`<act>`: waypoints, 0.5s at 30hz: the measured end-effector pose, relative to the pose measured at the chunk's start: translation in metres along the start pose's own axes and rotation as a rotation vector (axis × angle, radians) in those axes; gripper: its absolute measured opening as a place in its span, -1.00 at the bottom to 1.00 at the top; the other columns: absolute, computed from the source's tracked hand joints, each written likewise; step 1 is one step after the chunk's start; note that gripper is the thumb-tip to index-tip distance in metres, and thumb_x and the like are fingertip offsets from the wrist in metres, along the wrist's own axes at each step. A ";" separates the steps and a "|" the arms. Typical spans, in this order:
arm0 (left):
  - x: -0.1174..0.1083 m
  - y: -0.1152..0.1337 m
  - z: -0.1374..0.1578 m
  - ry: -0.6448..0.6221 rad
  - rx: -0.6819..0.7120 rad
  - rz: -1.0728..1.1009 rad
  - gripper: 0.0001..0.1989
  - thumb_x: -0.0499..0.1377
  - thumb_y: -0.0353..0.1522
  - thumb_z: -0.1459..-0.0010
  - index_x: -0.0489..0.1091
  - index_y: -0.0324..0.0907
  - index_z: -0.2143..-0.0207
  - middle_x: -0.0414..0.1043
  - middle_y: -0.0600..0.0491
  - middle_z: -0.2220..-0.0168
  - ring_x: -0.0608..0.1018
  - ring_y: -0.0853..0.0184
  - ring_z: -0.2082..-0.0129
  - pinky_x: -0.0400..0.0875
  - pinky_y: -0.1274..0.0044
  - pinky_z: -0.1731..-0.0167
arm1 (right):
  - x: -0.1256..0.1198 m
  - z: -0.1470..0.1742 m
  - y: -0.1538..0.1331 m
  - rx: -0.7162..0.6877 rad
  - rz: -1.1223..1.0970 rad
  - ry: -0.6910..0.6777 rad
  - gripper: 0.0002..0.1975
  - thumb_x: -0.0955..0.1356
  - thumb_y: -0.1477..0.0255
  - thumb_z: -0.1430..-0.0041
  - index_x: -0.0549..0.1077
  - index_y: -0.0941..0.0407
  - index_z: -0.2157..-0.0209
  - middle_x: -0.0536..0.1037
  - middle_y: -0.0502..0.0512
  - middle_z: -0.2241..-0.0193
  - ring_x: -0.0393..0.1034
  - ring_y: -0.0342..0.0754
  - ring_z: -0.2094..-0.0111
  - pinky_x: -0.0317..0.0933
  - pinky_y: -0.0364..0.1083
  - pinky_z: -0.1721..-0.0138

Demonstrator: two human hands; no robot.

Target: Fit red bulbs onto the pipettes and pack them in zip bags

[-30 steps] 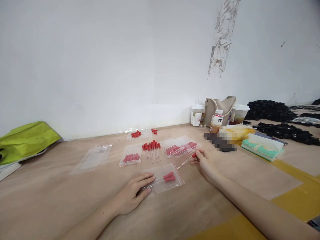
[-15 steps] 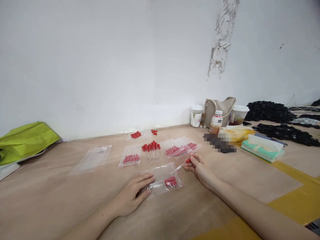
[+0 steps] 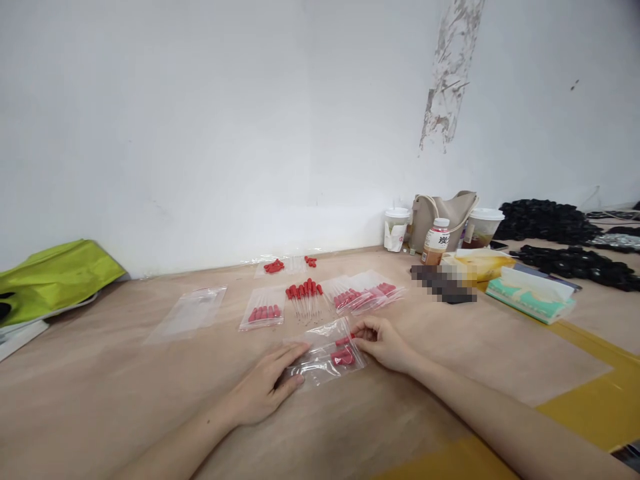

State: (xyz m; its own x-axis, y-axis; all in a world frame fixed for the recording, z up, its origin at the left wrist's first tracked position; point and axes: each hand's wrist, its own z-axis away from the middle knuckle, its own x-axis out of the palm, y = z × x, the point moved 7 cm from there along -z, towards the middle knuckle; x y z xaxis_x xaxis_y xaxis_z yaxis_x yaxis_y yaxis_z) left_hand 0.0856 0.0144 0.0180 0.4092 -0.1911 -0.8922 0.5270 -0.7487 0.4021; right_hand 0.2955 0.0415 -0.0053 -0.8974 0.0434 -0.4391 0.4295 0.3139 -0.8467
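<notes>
A clear zip bag (image 3: 315,373) lies on the brown paper-covered table with several red-bulbed glass droppers (image 3: 343,357) inside. My left hand (image 3: 267,387) is open, its fingers stretched out over the bag's left end and thumb apart. At the bag's right-hand mouth, my right hand (image 3: 380,341) is closed on one dropper (image 3: 345,340), whose glass stem lies inside the bag; my fingers partly cover its red bulb. Beyond the bag lies a pile of loose droppers (image 3: 305,290). Filled bags lie on either side of it, one to the left (image 3: 263,310) and several overlapping to the right (image 3: 370,293).
Empty clear bags (image 3: 193,310) lie to the left, near a yellow-green bag (image 3: 65,277). Red bulbs (image 3: 274,267) lie in plastic by the wall. On the right are lidded cups (image 3: 397,230), a bottle (image 3: 437,241), a handbag (image 3: 450,207), a tissue pack (image 3: 530,297) and black bundles (image 3: 550,223).
My right hand has moved left to the bag's mouth, and the dropper it holds has slid into the bag. My left hand stays on the bag's left end. The view has shifted slightly.
</notes>
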 end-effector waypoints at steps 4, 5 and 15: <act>0.000 0.001 0.000 -0.010 -0.006 -0.003 -0.55 -0.04 -0.30 -0.18 0.01 -0.01 -0.13 0.14 0.06 -0.10 0.22 0.25 -0.07 0.13 0.34 -0.04 | 0.006 0.001 -0.009 -0.094 0.039 -0.085 -0.83 0.25 0.50 0.01 0.45 0.10 0.37 0.46 0.03 0.40 0.30 -0.11 0.35 0.16 -0.15 0.31; 0.000 0.001 0.000 -0.010 -0.006 -0.009 -0.55 -0.04 -0.30 -0.18 0.01 -0.01 -0.13 0.14 0.06 -0.10 0.22 0.26 -0.07 0.13 0.34 -0.04 | 0.006 0.002 -0.010 -0.096 -0.001 -0.105 -0.82 0.23 0.50 -0.01 0.43 0.11 0.34 0.46 0.03 0.39 0.31 -0.12 0.34 0.16 -0.15 0.30; 0.001 -0.004 0.000 0.008 -0.019 -0.009 -0.61 -0.03 -0.28 -0.18 0.13 -0.03 -0.07 0.15 0.06 -0.10 0.21 0.27 -0.08 0.12 0.34 -0.06 | -0.027 -0.051 -0.022 -0.057 0.178 0.078 -0.92 0.29 0.52 0.10 0.44 0.16 0.50 0.47 0.00 0.55 0.30 -0.16 0.53 0.13 -0.21 0.49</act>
State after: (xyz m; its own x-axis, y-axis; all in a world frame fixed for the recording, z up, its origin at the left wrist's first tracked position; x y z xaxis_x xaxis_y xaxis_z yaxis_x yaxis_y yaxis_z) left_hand 0.0841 0.0176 0.0151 0.4104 -0.1796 -0.8940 0.5444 -0.7383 0.3982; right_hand 0.3053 0.0821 0.0404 -0.8141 0.1752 -0.5537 0.5773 0.3479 -0.7387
